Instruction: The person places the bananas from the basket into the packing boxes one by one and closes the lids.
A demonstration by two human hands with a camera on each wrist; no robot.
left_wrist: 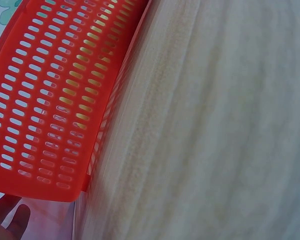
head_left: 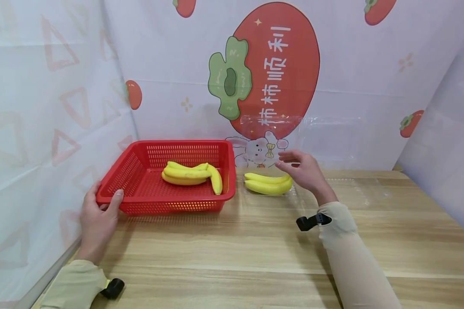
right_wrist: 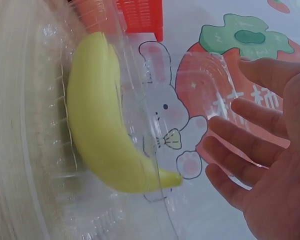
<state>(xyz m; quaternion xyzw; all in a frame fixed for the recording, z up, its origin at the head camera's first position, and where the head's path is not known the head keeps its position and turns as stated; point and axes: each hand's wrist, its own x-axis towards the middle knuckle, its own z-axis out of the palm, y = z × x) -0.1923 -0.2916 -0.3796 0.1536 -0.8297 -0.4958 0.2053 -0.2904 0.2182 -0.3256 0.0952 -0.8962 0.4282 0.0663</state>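
My left hand [head_left: 98, 221] grips the near left corner of a red plastic basket [head_left: 170, 200], its thumb over the rim. Several yellow bananas [head_left: 187, 173] lie inside the basket. To the right, two bananas [head_left: 268, 185] sit side by side in a clear plastic clamshell box [head_left: 328, 139] with its lid up. My right hand [head_left: 304, 171] hovers just above and right of their stem end. In the right wrist view its fingers [right_wrist: 245, 155] are spread and hold nothing, apart from the banana [right_wrist: 97, 110]. The left wrist view shows the basket's slotted side [left_wrist: 45, 100] close up.
A wood-grain table [head_left: 216, 262] lies beneath everything. Behind stands a white cloth backdrop [head_left: 170, 64] with a printed persimmon and rabbit, and another cloth [head_left: 42, 128] hangs close along the left side. A second clear tray section [head_left: 355, 191] extends right of the bananas.
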